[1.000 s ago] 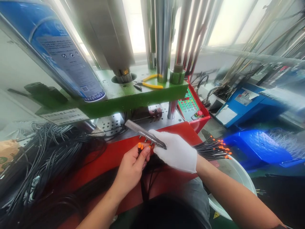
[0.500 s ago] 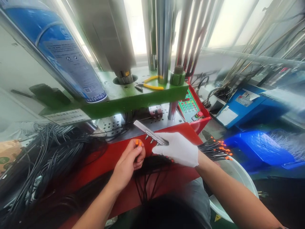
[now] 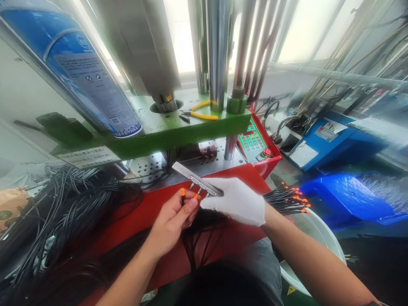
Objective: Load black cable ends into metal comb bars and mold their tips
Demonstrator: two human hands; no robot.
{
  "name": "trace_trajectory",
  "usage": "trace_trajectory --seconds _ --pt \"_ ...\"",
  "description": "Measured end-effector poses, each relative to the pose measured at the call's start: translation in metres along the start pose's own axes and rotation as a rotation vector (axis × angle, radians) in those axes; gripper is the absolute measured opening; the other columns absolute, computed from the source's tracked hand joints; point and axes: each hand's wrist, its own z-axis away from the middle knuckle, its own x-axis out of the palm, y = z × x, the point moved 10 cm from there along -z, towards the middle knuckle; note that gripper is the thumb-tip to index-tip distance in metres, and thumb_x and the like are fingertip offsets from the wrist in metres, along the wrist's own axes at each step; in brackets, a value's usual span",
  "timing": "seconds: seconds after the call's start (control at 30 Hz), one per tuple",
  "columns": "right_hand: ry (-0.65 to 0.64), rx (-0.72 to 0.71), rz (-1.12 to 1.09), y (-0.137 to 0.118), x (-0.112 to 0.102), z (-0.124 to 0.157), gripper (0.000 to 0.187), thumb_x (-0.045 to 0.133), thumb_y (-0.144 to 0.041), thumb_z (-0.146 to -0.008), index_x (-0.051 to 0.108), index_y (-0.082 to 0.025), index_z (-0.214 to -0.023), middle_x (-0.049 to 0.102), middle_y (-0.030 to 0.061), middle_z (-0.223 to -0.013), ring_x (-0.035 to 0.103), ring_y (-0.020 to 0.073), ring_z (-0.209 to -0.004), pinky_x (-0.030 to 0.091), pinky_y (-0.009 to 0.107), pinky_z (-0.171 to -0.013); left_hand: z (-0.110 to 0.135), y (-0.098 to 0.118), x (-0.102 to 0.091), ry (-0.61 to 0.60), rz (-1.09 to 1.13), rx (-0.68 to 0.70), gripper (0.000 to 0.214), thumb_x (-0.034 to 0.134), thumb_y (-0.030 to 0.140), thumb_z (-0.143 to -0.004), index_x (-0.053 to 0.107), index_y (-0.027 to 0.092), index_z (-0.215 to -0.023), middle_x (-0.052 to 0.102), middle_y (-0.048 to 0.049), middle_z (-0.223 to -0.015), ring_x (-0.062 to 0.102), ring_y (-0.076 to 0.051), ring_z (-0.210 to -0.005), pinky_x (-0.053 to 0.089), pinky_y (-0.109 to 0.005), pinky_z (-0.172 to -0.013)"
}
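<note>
My bare left hand is closed on black cables with orange tips. One orange tip points up between the fingers; a second orange tip meets a pin on the underside of a metal bar. That metal bar, flat with several short pins, is tilted up to the left. My right hand, in a white glove, grips its lower right end. Black cables hang below my hands over the red machine front. How far the tip sits on the pin I cannot tell.
Yellow-handled pliers and a blue spray can rest on the green press plate. Black cables lie heaped at left. Orange-tipped cables lie over a white bucket at right, near a red control panel.
My left hand has moved slightly right, bringing one orange tip up to a pin; the two tips are now farther apart. The bar has shifted slightly left in my right hand.
</note>
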Motion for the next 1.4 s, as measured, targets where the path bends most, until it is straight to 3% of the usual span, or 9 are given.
trace_trajectory --seconds 0.27,0.43,0.5,0.57,0.67,0.83,0.93,1.17,1.4 --pt "0.089 -0.076 0.101 0.002 -0.006 0.001 0.032 0.061 -0.029 -0.082 0.063 -0.024 -0.113 0.067 -0.0035 -0.098 0.059 0.0150 -0.090 0.044 0.024 -0.081 -0.005 0.004 0.001 -0.011 -0.161 -0.007 0.021 0.051 0.039 -0.092 0.051 0.018 -0.090 0.045 0.0053 -0.054 0.032 -0.008 -0.048 0.024 -0.019 -0.043" --pt "0.049 -0.134 0.088 -0.002 -0.002 0.002 0.033 0.059 -0.023 -0.083 0.063 -0.025 -0.116 0.067 -0.0032 -0.104 0.060 0.0147 -0.096 0.043 0.023 -0.086 -0.006 0.005 0.006 -0.022 -0.215 -0.013 0.023 0.051 0.040 -0.092 0.046 0.019 -0.085 0.044 0.0067 -0.052 0.034 -0.008 -0.046 0.027 -0.020 -0.043" --pt "0.025 -0.097 0.077 0.001 -0.002 0.003 0.036 0.060 -0.023 -0.083 0.062 -0.025 -0.118 0.067 -0.0032 -0.096 0.060 0.0139 -0.088 0.045 0.023 -0.080 -0.006 0.007 0.003 0.005 -0.250 0.000 0.024 0.048 0.041 -0.092 0.048 0.018 -0.087 0.049 0.0049 -0.057 0.040 -0.009 -0.046 0.032 -0.021 -0.045" --pt "-0.023 -0.005 0.065 0.011 -0.002 0.003 0.038 0.061 -0.027 -0.082 0.062 -0.025 -0.120 0.062 -0.0042 -0.077 0.057 0.0112 -0.068 0.046 0.022 -0.065 -0.006 0.011 -0.005 0.055 -0.290 0.024 0.025 0.044 0.043 -0.094 0.050 0.018 -0.093 0.054 0.0027 -0.064 0.048 -0.010 -0.049 0.038 -0.023 -0.049" --pt "-0.112 0.162 0.018 0.030 0.001 0.004 0.046 0.063 -0.035 -0.081 0.057 -0.026 -0.126 0.048 -0.0069 -0.060 0.045 0.0070 -0.047 0.036 0.018 -0.044 -0.005 0.012 -0.020 0.129 -0.330 0.029 0.030 0.042 0.046 -0.094 0.051 0.020 -0.106 0.047 0.0049 -0.059 0.044 -0.011 -0.046 0.035 -0.022 -0.046" --pt "-0.035 0.109 0.063 0.027 -0.009 0.002 0.039 0.062 -0.033 -0.081 0.061 -0.025 -0.119 0.051 -0.0055 -0.064 0.044 0.0063 -0.049 0.036 0.018 -0.045 -0.001 0.009 -0.016 0.082 -0.151 0.054 0.027 0.037 0.044 -0.096 0.051 0.022 -0.100 0.037 0.0050 -0.064 0.026 -0.009 -0.051 0.023 -0.021 -0.046" --pt "-0.050 0.104 0.062 0.026 -0.006 0.002 0.038 0.061 -0.035 -0.082 0.061 -0.026 -0.119 0.051 -0.0056 -0.064 0.042 0.0068 -0.049 0.036 0.019 -0.046 -0.001 0.007 -0.013 0.067 -0.153 0.051 0.026 0.039 0.041 -0.096 0.054 0.020 -0.093 0.040 0.0035 -0.065 0.029 -0.010 -0.055 0.024 -0.023 -0.049" --pt "-0.034 0.106 0.033 0.023 -0.008 0.003 0.038 0.062 -0.037 -0.081 0.061 -0.027 -0.118 0.050 -0.0056 -0.064 0.040 0.0067 -0.048 0.037 0.019 -0.046 -0.002 0.002 -0.015 0.030 -0.065 0.009 0.030 0.042 0.039 -0.096 0.062 0.017 -0.100 0.042 0.0031 -0.064 0.031 -0.008 -0.052 0.022 -0.023 -0.047" --pt "-0.048 0.049 0.005 0.016 -0.005 0.001 0.043 0.061 -0.032 -0.081 0.059 -0.030 -0.124 0.053 -0.0062 -0.067 0.044 0.0062 -0.050 0.037 0.017 -0.045 0.001 0.016 -0.024 0.132 -0.374 0.137 0.020 0.055 0.032 -0.091 0.068 0.018 -0.098 0.062 0.0013 -0.070 0.052 -0.009 -0.055 0.041 -0.025 -0.062"
